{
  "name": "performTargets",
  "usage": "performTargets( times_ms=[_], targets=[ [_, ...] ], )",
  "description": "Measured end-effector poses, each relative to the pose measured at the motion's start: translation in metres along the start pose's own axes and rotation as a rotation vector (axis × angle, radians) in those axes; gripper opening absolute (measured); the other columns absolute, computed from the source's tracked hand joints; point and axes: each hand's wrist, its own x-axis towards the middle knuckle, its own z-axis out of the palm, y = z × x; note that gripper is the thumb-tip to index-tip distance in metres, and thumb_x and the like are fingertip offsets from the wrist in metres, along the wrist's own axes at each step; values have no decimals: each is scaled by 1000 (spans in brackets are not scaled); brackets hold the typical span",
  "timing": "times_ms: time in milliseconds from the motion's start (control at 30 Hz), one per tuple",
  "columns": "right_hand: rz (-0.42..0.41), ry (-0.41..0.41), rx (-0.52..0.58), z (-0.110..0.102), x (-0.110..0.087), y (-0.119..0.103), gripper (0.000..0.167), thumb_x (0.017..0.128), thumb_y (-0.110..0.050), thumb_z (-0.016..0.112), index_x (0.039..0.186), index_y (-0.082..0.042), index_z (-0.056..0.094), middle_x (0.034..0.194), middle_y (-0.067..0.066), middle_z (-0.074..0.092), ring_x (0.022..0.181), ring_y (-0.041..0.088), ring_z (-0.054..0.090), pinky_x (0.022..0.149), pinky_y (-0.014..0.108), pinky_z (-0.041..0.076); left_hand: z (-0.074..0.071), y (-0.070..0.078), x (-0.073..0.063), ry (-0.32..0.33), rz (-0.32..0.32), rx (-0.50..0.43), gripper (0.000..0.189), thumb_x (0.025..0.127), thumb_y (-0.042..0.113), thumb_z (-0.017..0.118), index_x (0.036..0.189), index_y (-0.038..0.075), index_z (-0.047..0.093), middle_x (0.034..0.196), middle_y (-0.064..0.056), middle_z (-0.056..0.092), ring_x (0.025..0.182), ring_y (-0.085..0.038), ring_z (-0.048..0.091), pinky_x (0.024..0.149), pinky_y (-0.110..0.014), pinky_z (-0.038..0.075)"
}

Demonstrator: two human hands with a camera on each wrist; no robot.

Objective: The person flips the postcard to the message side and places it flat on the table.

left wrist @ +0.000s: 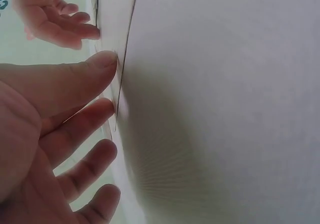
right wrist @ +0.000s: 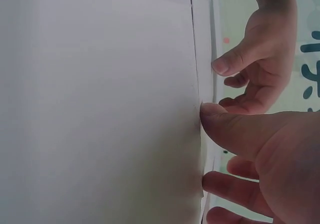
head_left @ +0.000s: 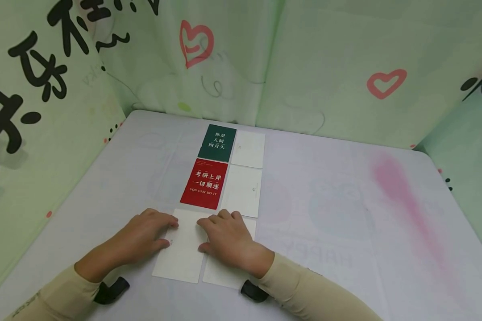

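Observation:
A white card (head_left: pixel 182 261) lies flat at the near end of the left column of cards. My left hand (head_left: pixel 146 234) rests its thumb and fingertips at this card's left edge, fingers loosely bent. On the opposite side, my right hand (head_left: pixel 230 238) touches the same card's right edge with thumb and fingertips. Beneath the right hand is another white card (head_left: pixel 222 273), partly covered by it. Farther up the left column lie a red card (head_left: pixel 204 183) and a dark green card (head_left: pixel 217 142), both with white lettering. Beside them are two more white cards, the nearer one (head_left: pixel 241 191) just beyond my right fingers.
The cards lie on a pale table (head_left: pixel 325 267) with a pink smear (head_left: pixel 405 200) toward the right. Light green curtains (head_left: pixel 325 58) with hearts and black characters stand around its back and sides. A black band (head_left: pixel 111 290) shows under the left wrist.

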Motion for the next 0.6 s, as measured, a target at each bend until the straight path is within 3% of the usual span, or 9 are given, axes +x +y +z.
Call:
performTargets(
  times_ms=[600],
  targets=[
    [28, -18, 19, -2, 0, -2, 56, 85, -41, 79, 135, -20, 62, 124, -1, 65, 108, 19, 55, 88, 37, 42, -3, 4, 0, -4, 6, -5, 41, 79, 9, 84, 117, 8, 68, 118, -6, 66, 110, -31, 54, 88, -49, 49]
  ],
)
